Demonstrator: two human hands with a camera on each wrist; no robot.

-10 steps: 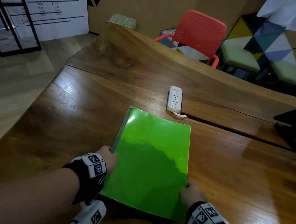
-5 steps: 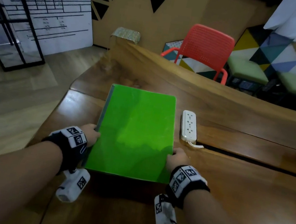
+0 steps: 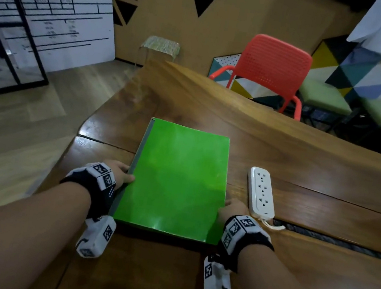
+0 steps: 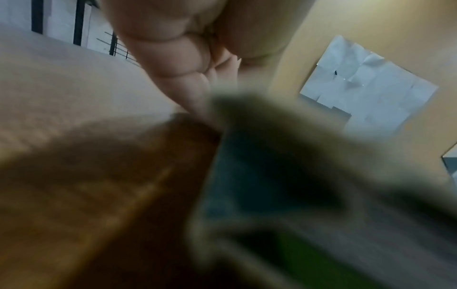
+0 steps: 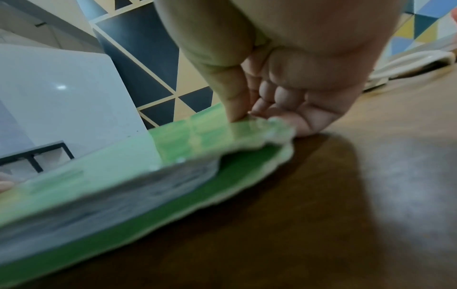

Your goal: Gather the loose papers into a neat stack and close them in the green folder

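Two hands hold the closed green folder (image 3: 177, 179) by its long edges on the wooden surface (image 3: 314, 269): the left hand (image 3: 119, 174) grips the grey spine edge at 9 o'clock, the right hand (image 3: 230, 207) pinches the open edge at 3 o'clock, thumb on the cover and fingers (image 5: 279, 97) curled beneath. In the right wrist view white papers (image 5: 138, 192) show between the covers. A white power strip (image 3: 261, 193) lies just beside the folder at 3 o'clock, and a red chair (image 3: 271, 67) stands beyond the surface at 1 o'clock.

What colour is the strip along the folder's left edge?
Grey, a narrow strip along the left edge of the bright green folder; clearest in the head view.
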